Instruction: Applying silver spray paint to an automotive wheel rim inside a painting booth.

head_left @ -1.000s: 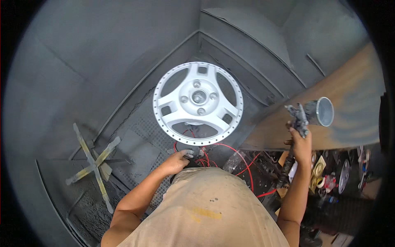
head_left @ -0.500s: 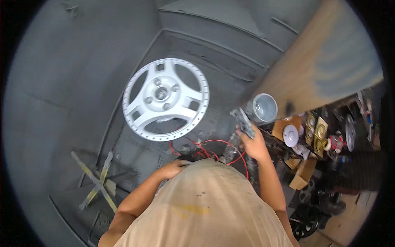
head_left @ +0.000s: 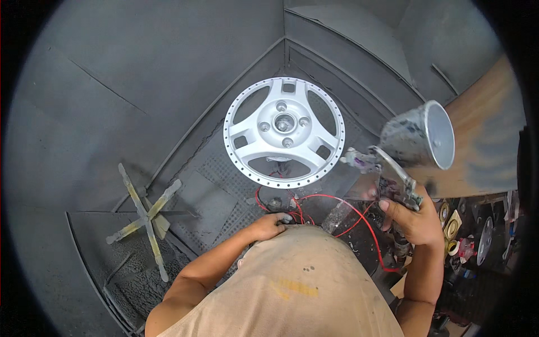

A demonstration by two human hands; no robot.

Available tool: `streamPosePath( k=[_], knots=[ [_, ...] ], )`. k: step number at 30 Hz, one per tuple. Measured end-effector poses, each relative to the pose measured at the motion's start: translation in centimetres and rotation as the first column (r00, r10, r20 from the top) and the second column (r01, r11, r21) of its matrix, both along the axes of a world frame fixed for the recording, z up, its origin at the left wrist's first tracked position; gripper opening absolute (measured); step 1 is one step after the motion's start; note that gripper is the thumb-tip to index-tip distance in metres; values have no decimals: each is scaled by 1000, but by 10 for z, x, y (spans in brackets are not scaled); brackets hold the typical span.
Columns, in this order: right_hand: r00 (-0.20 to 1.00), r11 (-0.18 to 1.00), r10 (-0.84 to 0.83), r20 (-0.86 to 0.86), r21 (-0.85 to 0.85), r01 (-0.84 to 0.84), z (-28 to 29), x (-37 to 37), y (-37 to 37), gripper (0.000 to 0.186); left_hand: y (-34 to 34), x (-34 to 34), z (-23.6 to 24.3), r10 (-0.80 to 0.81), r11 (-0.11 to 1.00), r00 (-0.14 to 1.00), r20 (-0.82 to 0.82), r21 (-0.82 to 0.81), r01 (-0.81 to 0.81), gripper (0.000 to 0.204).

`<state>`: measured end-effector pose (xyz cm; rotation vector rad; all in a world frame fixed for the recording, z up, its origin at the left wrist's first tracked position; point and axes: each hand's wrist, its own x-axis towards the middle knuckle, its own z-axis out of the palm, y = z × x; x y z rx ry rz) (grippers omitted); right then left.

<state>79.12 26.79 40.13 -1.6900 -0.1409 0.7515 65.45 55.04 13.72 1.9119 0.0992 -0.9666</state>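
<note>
My right hand point(head_left: 420, 222) is wrapped around the handle of a spray gun point(head_left: 400, 175), fingers near its trigger. A paint-smeared metal cup point(head_left: 405, 137) sits on the gun, its round pale end facing right. The gun's nozzle end points left, toward a silver-white wheel rim point(head_left: 275, 148) with three broad spokes and small holes around its edge. A gap separates gun and rim. The rim stands raised above the floor, its support mostly hidden beneath it. My left hand point(head_left: 266, 227) is curled against the front of my shirt, its fingertips greyish; whatever it may hold is hidden.
A red hose point(head_left: 359, 216) loops across the floor and rises below the gun. At left stands a cross-shaped, tape-wrapped stand point(head_left: 147, 216). Grey booth walls point(head_left: 168, 73) meet behind the rim. A brown panel point(head_left: 483, 151) and cluttered shelves with wheel parts point(head_left: 485, 238) lie at right.
My right hand has raised the spray gun and moved it right, so its cup shows larger. The view has shifted, putting the rim further right in the picture. My left hand stays at my shirt.
</note>
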Motion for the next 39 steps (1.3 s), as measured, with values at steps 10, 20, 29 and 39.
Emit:
streamPosePath(
  k=[10, 20, 29, 39],
  knots=[
    [976, 974, -43, 215, -210, 89, 34, 43, 53, 25, 64, 12, -13, 555, 809, 823, 118, -306, -502, 36],
    [997, 967, 22, 76, -256, -1, 53, 33, 36, 23, 118, 69, 81, 711, 660, 691, 132, -464, -591, 71],
    [980, 931, -154, 123, -315, 186, 43, 25, 13, 34, 104, 70, 83, 735, 661, 658, 163, -385, -644, 72],
    [988, 987, -153, 38, -37, 154, 47, 12, 6, 37, 70, 56, 80, 754, 632, 630, 184, -465, -620, 76]
  ],
)
